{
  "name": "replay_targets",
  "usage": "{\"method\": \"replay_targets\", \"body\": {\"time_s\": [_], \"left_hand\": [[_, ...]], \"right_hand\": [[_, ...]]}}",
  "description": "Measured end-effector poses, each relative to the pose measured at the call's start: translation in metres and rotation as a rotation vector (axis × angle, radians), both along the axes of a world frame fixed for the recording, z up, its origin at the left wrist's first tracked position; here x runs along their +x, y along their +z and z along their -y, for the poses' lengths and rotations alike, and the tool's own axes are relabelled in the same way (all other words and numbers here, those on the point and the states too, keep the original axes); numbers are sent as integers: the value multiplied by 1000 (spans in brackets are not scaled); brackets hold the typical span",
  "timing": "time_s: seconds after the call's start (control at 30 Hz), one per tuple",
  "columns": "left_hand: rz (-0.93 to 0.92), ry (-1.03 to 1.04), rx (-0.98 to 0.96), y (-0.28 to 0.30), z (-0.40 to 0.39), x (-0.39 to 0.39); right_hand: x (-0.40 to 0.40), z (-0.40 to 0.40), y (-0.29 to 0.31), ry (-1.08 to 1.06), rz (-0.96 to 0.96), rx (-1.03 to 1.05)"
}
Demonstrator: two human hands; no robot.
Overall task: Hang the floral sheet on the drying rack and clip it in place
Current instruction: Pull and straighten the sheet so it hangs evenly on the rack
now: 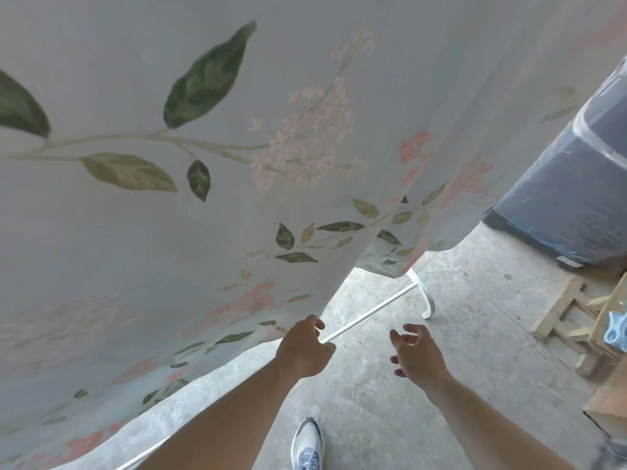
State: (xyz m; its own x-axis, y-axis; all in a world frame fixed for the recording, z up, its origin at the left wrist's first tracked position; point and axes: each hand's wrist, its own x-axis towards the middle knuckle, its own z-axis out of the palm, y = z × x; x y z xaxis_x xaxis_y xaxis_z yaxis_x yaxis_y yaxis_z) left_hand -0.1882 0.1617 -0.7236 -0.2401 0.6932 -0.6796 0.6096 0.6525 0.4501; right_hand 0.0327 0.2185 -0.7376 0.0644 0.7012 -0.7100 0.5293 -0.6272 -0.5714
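left hand (pixel 305 351) on floral sheet (pixel 169 198) hem, right hand (pixel 415 356) apart

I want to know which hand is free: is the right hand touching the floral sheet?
Apart. The head view shows bare floor between the right hand and the floral sheet.

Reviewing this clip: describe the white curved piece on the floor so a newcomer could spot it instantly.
Start at the large pale floral sheet filling the upper left. Below its lower right corner, on the grey concrete floor, a thin white rod ends at the white curved rack foot, the only arched white piece there.
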Motion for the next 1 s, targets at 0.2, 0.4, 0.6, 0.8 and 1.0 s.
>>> {"method": "replay_targets", "body": {"time_s": [0.2,0.4,0.6,0.8,1.0], "left_hand": [[52,79,-55,-17,-40,14],[79,241,-51,-35,-65,35],[3,505,-25,-66,-72,61],[-363,490,167,-72,-65,70],[-150,416,72,-94,-70,62]], "right_hand": [[9,-37,-15,-94,-63,-71],[27,-86,-39,-69,-100,-156],[48,-123,-69,-73,-141,-212],[37,-164,-98,-181,-214,-248],[9,-190,-147,-319,-270,-275]]}}
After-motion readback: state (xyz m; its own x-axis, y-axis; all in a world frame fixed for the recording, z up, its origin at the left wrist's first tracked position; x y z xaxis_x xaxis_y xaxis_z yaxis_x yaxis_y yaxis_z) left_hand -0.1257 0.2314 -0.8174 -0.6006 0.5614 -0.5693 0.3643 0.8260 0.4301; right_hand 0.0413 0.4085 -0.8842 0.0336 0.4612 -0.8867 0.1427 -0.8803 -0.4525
